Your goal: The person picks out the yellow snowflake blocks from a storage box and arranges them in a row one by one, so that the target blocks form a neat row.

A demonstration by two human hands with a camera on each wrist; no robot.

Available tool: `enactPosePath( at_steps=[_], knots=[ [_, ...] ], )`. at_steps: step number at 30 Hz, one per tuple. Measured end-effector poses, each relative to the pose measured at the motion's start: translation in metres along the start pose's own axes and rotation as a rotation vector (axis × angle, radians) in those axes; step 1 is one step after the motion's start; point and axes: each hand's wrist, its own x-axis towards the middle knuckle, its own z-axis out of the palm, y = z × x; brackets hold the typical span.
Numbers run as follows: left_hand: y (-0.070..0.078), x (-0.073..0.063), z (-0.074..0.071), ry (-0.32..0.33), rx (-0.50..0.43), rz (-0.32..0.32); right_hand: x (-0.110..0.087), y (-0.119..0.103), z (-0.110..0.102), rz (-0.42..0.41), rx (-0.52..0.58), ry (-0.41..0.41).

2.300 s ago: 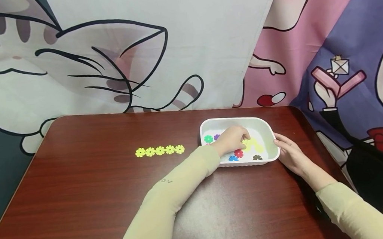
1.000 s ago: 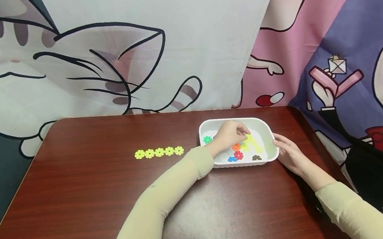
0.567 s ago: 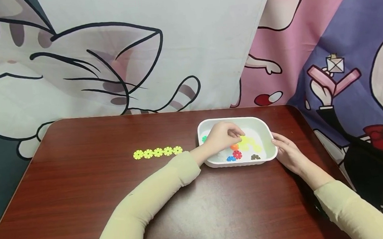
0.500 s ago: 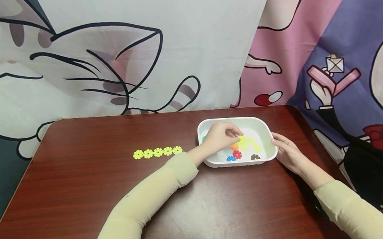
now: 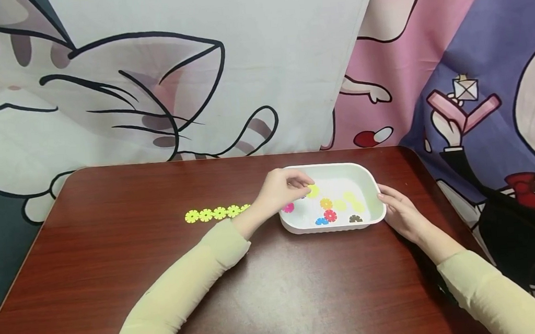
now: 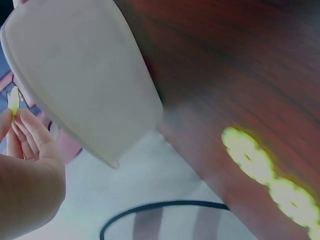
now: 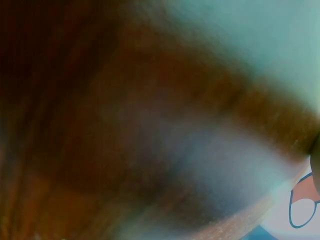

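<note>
while the left hand (image 5: 282,189) hangs over the left end of the white tray (image 5: 338,228), its fingers pinch a yellow flower piece (image 5: 314,190) between thumb and fingertips; the left wrist view shows that piece nearly edge-on, upright in the grasp. the right hand (image 5: 403,213) touches the tray's right end, fingertips at the rim; whether its fingers are curled round that rim i cannot tell, as the right wrist view is mostly blur.

inside the tray lie a magenta piece (image 5: 288,207) near the left end, an orange piece (image 5: 326,204) with a red piece (image 5: 330,215) just below it, a blue piece (image 5: 321,221) beside the red one, a dark piece (image 5: 355,218) by the near wall, and some pale yellow pieces (image 5: 354,202) toward the right.

on the table (image 5: 277,287), left of the tray and apart from it, runs a straight row of yellow flower pieces (image 5: 220,212), each touching the next, its right end partly covered by the left arm. behind the table hangs a printed cloth (image 5: 297,70) with cartoon figures.
</note>
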Motion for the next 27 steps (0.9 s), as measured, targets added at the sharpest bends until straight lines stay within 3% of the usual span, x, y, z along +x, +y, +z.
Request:
enactPosePath(
  at_steps=[12,19,27],
  knots=[
    [-0.022,-0.022,-0.04,0.119,-0.084,-0.117,0.0,0.001,-0.002,-0.009,0.011,-0.031],
    [-0.043,-0.041,-0.064,0.165,-0.038,-0.169,0.0,0.001,-0.002,-0.011,-0.01,-0.036],
    [-0.057,-0.06,-0.092,0.208,-0.003,-0.221,0.001,0.001,-0.003,-0.016,-0.001,-0.035]
  ],
)
